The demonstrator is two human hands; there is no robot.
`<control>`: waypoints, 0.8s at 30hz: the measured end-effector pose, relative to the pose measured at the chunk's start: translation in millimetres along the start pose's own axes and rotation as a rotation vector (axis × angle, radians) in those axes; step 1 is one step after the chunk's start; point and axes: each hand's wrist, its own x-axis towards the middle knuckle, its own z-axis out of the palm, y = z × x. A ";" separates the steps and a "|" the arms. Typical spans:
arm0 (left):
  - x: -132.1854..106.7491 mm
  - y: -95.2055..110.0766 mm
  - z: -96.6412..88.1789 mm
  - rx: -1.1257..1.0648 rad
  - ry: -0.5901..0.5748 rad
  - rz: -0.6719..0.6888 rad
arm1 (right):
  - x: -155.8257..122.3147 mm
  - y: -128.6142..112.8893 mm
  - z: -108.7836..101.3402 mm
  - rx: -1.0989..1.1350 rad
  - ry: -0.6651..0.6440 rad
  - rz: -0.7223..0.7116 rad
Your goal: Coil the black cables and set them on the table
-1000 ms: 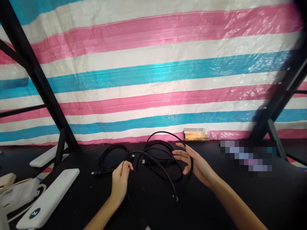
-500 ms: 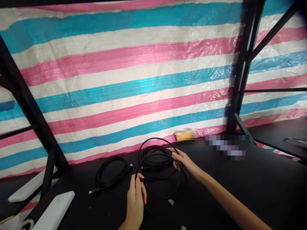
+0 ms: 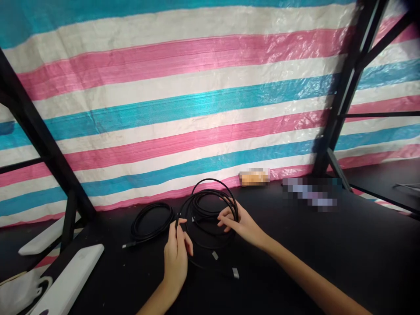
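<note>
A black cable (image 3: 210,199) is gathered in loops on the black table (image 3: 295,253), and both my hands are on it. My left hand (image 3: 176,256) pinches a strand at the loop's left side, fingers closed round it. My right hand (image 3: 241,224) grips the loops at their right side, fingers curled over the strands. Two silver plug ends (image 3: 235,273) lie on the table just below the coil. A second coiled black cable (image 3: 151,223) lies untouched to the left.
A striped pink, blue and white tarp (image 3: 183,105) hangs behind the table. Black frame posts (image 3: 36,135) stand at left and right (image 3: 341,109). White flat devices (image 3: 70,280) lie at the left edge. Two blurred objects (image 3: 254,177) sit at the back.
The wide loop has been drawn into a tighter coil. My right hand moved left onto the coil, my left hand shifted up to its left side. The view tilted slightly.
</note>
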 end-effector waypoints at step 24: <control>15.1 4.2 -6.6 -0.074 -0.113 -0.150 | -3.7 10.9 3.4 -0.228 0.017 0.021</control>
